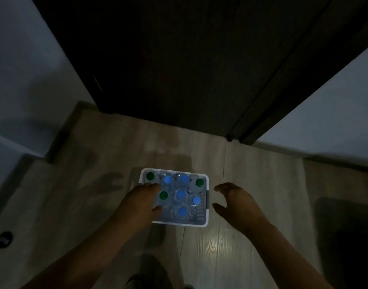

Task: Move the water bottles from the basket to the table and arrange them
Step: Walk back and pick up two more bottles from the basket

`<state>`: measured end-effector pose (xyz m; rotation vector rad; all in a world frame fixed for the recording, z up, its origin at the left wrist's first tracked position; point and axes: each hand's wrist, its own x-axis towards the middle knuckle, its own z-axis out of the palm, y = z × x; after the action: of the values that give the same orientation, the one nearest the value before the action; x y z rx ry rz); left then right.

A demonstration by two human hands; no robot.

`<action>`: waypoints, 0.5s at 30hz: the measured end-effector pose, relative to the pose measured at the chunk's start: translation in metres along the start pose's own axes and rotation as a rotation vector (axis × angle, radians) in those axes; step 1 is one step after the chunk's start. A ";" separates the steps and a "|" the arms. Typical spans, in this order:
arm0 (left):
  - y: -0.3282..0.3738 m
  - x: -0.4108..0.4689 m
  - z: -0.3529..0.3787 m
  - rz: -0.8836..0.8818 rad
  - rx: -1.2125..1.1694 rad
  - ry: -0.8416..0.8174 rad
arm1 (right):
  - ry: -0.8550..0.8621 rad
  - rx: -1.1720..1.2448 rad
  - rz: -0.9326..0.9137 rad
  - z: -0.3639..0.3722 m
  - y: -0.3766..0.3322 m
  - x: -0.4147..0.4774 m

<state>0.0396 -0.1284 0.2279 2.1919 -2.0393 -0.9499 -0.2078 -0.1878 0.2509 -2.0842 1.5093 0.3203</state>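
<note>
A white plastic basket (206, 209) sits on the wooden floor, packed with several upright clear water bottles (180, 195) with blue and green caps. My left hand (141, 200) hovers over the basket's left side with loosely curved fingers, covering part of its left rim and holding nothing. Just right of the basket, my right hand (234, 200) is spread, fingers curved toward the basket's right wall, and apart from it. No table is in view.
A dark closed door (179, 59) stands straight ahead, with pale walls on both sides. A dark round object (4, 239) lies on the floor at the far left. A dark mat (345, 226) lies at the right. The scene is dim.
</note>
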 end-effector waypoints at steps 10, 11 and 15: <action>-0.082 0.100 0.134 0.106 0.013 0.056 | 0.138 -0.053 -0.028 0.126 0.055 0.109; -0.087 0.106 0.144 0.115 0.027 0.068 | 0.159 -0.055 -0.038 0.136 0.059 0.116; -0.103 0.124 0.172 0.182 0.063 0.141 | 0.232 -0.052 -0.066 0.167 0.075 0.138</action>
<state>0.0573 -0.1569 -0.0056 1.9936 -2.1825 -0.7025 -0.2101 -0.2229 0.0246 -2.2709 1.5727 0.0960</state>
